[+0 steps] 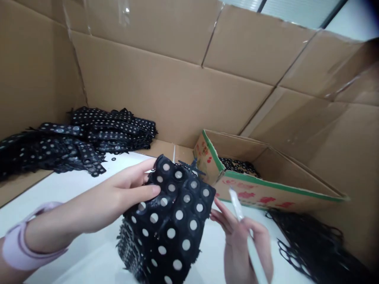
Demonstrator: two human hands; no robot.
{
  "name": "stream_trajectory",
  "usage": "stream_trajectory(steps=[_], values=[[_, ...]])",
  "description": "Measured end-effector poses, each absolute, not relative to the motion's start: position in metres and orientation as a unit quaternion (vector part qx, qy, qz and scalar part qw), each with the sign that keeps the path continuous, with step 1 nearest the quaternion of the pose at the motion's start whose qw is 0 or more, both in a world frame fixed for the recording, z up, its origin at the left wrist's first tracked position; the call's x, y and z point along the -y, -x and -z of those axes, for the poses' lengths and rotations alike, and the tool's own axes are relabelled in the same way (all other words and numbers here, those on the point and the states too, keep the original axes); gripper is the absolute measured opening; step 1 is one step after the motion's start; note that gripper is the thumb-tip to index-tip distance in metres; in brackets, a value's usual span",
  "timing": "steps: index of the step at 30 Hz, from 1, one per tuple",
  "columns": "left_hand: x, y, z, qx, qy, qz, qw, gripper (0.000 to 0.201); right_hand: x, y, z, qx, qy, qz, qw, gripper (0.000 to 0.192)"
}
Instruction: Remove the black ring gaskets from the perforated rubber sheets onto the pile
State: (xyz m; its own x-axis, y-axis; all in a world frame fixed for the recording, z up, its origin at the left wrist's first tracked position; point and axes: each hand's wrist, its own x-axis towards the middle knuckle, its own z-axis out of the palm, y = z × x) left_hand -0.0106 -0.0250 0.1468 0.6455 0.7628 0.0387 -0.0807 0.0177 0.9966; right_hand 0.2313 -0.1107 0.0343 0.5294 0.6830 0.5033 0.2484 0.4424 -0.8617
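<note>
Your left hand [118, 197] grips the top of a black holed sheet [170, 221] standing on the white table [74, 189]; your right hand [245, 244] is closed on a white pen [245, 232], fingertips touching the sheet's edge. Just behind sits a small box [266, 189], more sheets piled [74, 138] far left, black scrap [310, 244] right, cardboard walls [177, 86] around.

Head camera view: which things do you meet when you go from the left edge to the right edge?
Pile of black perforated strips → left hand → black perforated sheet → right hand holding a white tool → small cardboard box with green edge → black netlike scraps.
</note>
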Motion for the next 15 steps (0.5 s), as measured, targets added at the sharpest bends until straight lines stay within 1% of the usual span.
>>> stream_trajectory(steps=[1,2,4,6,7,9,10,11,12,13,15], values=[[0.028,0.006,-0.14,-0.275,-0.633,-0.322,0.649,0.025,0.105,-0.222,-0.043,0.457,0.516,-0.17,0.704,0.028],[0.029,0.002,-0.136,-0.286,-0.648,-0.331,0.624,0.024,0.101,-0.212,-0.052,0.455,0.533,-0.159,0.695,0.029],[0.033,-0.007,-0.131,-0.319,-0.683,-0.363,0.548,0.022,0.097,-0.191,-0.068,0.475,0.582,-0.138,0.646,0.029],[0.039,-0.014,-0.129,-0.35,-0.71,-0.371,0.485,0.023,0.099,-0.174,-0.08,0.491,0.587,-0.131,0.63,0.028],[0.043,-0.016,-0.127,-0.358,-0.726,-0.361,0.464,0.025,0.101,-0.166,-0.085,0.5,0.578,-0.147,0.628,0.028],[0.053,-0.018,-0.121,-0.351,-0.771,-0.345,0.404,0.033,0.103,-0.156,-0.091,0.516,0.553,-0.187,0.627,0.03],[0.056,-0.018,-0.118,-0.33,-0.801,-0.34,0.366,0.04,0.103,-0.152,-0.093,0.516,0.546,-0.199,0.629,0.032],[0.059,-0.017,-0.115,-0.31,-0.824,-0.35,0.319,0.048,0.103,-0.151,-0.095,0.511,0.546,-0.201,0.632,0.032],[0.06,-0.015,-0.113,-0.294,-0.846,-0.344,0.282,0.052,0.103,-0.151,-0.096,0.501,0.551,-0.195,0.638,0.029],[0.058,-0.013,-0.112,-0.289,-0.85,-0.351,0.266,0.05,0.103,-0.152,-0.097,0.49,0.558,-0.184,0.644,0.025],[0.051,-0.009,-0.115,-0.301,-0.838,-0.381,0.247,0.039,0.104,-0.157,-0.099,0.467,0.577,-0.156,0.652,0.021]])
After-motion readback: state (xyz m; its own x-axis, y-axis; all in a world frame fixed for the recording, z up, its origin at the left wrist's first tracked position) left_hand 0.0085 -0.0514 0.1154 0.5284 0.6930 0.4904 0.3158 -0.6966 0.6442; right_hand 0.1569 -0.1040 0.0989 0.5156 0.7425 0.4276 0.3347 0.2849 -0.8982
